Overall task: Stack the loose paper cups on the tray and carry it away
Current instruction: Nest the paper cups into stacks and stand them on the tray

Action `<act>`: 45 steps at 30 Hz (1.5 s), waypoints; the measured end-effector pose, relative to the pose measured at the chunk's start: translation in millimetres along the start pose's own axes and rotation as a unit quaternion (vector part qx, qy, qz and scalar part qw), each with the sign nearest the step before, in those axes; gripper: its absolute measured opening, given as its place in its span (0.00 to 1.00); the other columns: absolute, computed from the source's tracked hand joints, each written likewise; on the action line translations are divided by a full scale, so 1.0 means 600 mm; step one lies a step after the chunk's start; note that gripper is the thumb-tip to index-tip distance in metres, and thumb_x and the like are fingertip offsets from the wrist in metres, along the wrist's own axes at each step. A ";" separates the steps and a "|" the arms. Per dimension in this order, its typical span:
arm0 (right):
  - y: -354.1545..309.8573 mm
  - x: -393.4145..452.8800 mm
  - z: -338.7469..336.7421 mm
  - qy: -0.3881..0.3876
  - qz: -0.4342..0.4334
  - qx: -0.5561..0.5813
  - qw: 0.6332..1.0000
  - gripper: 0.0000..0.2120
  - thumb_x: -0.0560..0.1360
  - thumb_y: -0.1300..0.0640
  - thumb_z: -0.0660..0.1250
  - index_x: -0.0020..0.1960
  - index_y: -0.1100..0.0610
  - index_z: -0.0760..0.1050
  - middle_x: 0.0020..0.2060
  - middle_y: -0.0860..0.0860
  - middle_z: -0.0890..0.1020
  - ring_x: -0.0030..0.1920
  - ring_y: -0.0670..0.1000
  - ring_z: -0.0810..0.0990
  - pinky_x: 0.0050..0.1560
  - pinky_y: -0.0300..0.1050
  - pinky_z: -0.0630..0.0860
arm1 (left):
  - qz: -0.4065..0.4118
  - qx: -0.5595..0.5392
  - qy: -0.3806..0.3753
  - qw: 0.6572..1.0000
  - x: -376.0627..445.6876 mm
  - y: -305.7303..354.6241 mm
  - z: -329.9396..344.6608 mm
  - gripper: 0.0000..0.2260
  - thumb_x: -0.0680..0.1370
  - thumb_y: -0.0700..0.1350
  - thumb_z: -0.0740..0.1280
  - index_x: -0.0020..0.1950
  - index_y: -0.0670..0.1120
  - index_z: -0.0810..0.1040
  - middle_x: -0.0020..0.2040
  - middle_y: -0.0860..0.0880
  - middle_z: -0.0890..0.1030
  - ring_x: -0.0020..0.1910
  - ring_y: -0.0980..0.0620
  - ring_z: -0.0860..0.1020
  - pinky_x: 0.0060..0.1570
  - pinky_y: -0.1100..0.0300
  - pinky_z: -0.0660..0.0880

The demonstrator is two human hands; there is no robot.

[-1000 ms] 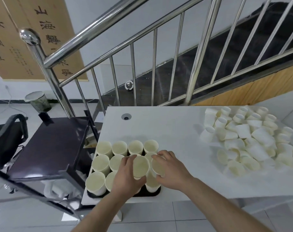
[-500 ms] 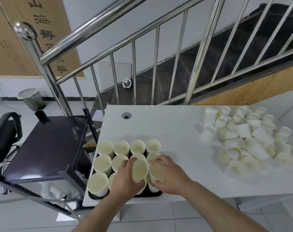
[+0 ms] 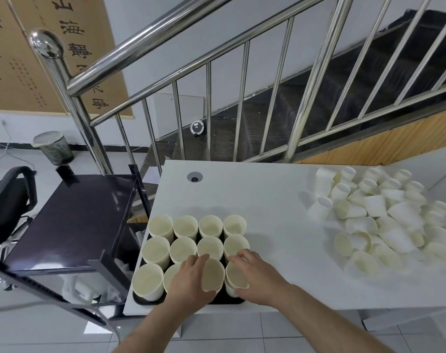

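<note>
Now | left hand [image 3: 191, 281] fingers curl round smooth tapered cup [image 3: 213, 275] | right hand [image 3: 255, 278] grips neighbouring cup [image 3: 236, 277]

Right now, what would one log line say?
left hand: grips cup | right hand: grips cup stack | tray: on table | loose cups: piled right

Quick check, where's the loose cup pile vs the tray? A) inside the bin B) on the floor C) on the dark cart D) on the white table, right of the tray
D: the loose paper cups lie heaped on the white table, off to the right of the tray, where both hands work at the front cup stacks.
</note>
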State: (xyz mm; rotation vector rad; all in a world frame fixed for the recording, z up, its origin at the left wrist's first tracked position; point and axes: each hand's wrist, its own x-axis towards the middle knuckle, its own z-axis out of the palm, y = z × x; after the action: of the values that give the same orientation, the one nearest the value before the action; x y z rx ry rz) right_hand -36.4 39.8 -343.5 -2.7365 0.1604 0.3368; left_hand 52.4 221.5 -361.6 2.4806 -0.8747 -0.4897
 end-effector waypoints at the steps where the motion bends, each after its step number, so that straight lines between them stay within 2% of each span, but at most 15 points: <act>1: 0.002 0.001 0.002 -0.002 0.001 -0.001 1.000 0.35 0.73 0.49 0.67 0.76 0.48 0.58 0.67 0.47 0.63 0.69 0.50 0.62 0.57 0.45 0.73 | -0.002 0.006 -0.002 1.000 0.001 -0.003 0.003 0.38 0.69 0.55 0.71 0.74 0.51 0.58 0.67 0.52 0.66 0.67 0.51 0.66 0.59 0.62 0.68; 5: 0.007 0.002 0.008 -0.003 0.007 -0.002 1.000 0.35 0.72 0.47 0.68 0.75 0.48 0.59 0.66 0.47 0.63 0.68 0.50 0.63 0.56 0.46 0.74 | -0.007 0.017 0.011 1.000 0.003 -0.010 0.011 0.39 0.66 0.59 0.72 0.74 0.51 0.61 0.67 0.52 0.66 0.65 0.50 0.67 0.60 0.59 0.69; 20: 0.009 0.009 0.015 0.005 0.024 -0.009 1.000 0.34 0.71 0.49 0.70 0.74 0.49 0.61 0.65 0.47 0.65 0.65 0.50 0.68 0.54 0.46 0.74 | -0.010 0.055 0.023 0.998 0.009 -0.016 0.015 0.34 0.68 0.55 0.72 0.71 0.54 0.64 0.64 0.54 0.71 0.62 0.51 0.70 0.57 0.58 0.69; 26: 0.012 0.006 0.009 0.013 0.018 -0.019 1.000 0.36 0.70 0.47 0.71 0.74 0.50 0.60 0.67 0.46 0.64 0.65 0.50 0.68 0.51 0.46 0.74 | -0.014 0.062 0.035 0.997 0.005 -0.001 0.012 0.34 0.68 0.58 0.71 0.72 0.56 0.64 0.68 0.55 0.66 0.65 0.51 0.68 0.58 0.57 0.68; 30: 0.023 -0.008 -0.013 0.029 0.016 -0.032 0.999 0.35 0.71 0.44 0.69 0.73 0.50 0.61 0.68 0.48 0.63 0.66 0.51 0.66 0.54 0.49 0.75 | 0.003 0.047 0.060 0.997 0.011 0.035 0.003 0.33 0.69 0.59 0.70 0.71 0.55 0.64 0.68 0.55 0.66 0.65 0.51 0.68 0.60 0.56 0.69; 37: 0.070 -0.067 -0.078 0.077 0.006 -0.021 0.997 0.32 0.74 0.43 0.67 0.73 0.52 0.61 0.68 0.49 0.63 0.68 0.51 0.65 0.57 0.48 0.74 | 0.050 0.004 0.096 0.994 0.029 0.137 0.017 0.28 0.72 0.54 0.70 0.70 0.51 0.68 0.64 0.52 0.70 0.62 0.48 0.70 0.58 0.54 0.70; 39: 0.099 -0.091 -0.090 0.090 0.011 -0.024 0.996 0.32 0.75 0.43 0.66 0.74 0.53 0.61 0.69 0.48 0.62 0.67 0.51 0.66 0.56 0.47 0.73 | 0.060 -0.009 0.097 0.993 0.035 0.176 0.030 0.29 0.70 0.57 0.68 0.69 0.50 0.69 0.64 0.51 0.71 0.62 0.47 0.71 0.57 0.53 0.71; 42: 0.152 -0.134 -0.106 0.110 0.024 -0.036 0.993 0.33 0.75 0.41 0.65 0.75 0.51 0.59 0.69 0.48 0.62 0.67 0.50 0.66 0.56 0.47 0.74 | 0.084 -0.022 0.093 0.992 0.044 0.237 0.058 0.31 0.68 0.59 0.63 0.68 0.49 0.70 0.64 0.51 0.71 0.62 0.48 0.71 0.60 0.57 0.69; 45: 0.214 -0.184 -0.125 0.124 0.054 -0.042 0.990 0.33 0.76 0.41 0.65 0.76 0.51 0.58 0.70 0.48 0.62 0.68 0.50 0.66 0.57 0.47 0.75 | 0.109 -0.025 0.086 0.990 0.054 0.304 0.095 0.27 0.72 0.53 0.68 0.69 0.50 0.68 0.64 0.53 0.70 0.64 0.52 0.70 0.62 0.61 0.67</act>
State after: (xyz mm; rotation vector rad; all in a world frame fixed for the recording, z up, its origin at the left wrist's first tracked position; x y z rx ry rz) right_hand -147.0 -99.8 -293.4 -2.8526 0.3705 0.0309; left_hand -40.1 56.9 -317.9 2.3075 -1.0335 -0.2169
